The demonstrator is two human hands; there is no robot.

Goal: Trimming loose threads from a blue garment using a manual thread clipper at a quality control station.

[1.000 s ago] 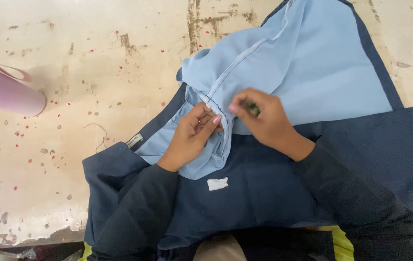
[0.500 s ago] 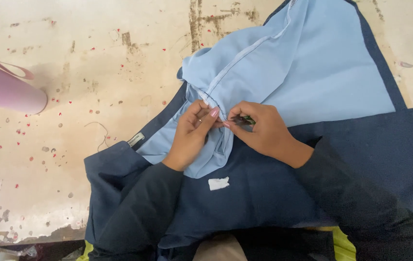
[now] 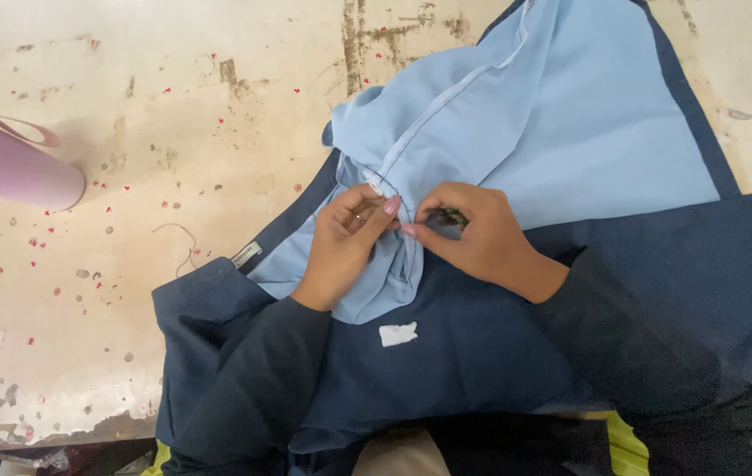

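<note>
The person is bending over a worn, paint-flecked worktable [image 3: 173,115], working on a light blue fabric panel [image 3: 552,132] that is lying on top of a navy garment [image 3: 499,353]. The blue panel's long axis is running diagonally, from the bunched end under the hands up and away toward the far right of the table. A stitched seam ridge [image 3: 446,97] is following that same diagonal, pointing down into the spot where both hands are meeting.

The left hand [image 3: 345,247] is resting on the gathered blue cloth, its thumb and fingers drawn together and pinching a fold at the lower end of the seam. The right hand [image 3: 473,234] is sitting just beside it, fingertips nearly touching the left thumb; its fingers are curled closed around something small and dark [image 3: 453,216], which is too hidden to identify. Both forearms are in dark sleeves.

On the navy garment, just below the hands, a small white label [image 3: 398,334] is lying flat. Another pale tag [image 3: 246,254] is showing at the garment's edge, left of the hands. Well to the left of the garment, a pink roll [image 3: 6,167] is lying on the table, and a loose thread [image 3: 184,251] is curling between it and the garment.
</note>
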